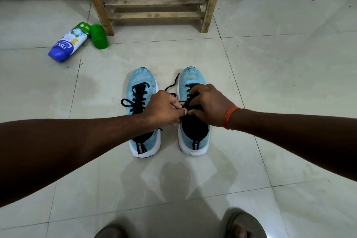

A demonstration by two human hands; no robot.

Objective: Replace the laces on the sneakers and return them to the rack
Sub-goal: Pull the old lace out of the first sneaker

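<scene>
left hand, right hand pinching lace, "nyc" bottle

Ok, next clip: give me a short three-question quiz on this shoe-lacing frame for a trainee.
1. True or false: the left sneaker stands on the floor, not on the rack.
2. Which sneaker's lace do the left hand and right hand pinch?
3. Fill in: the lace's loose end lies ___ the two sneakers.
Key: 1 true; 2 the right sneaker; 3 between.
</scene>
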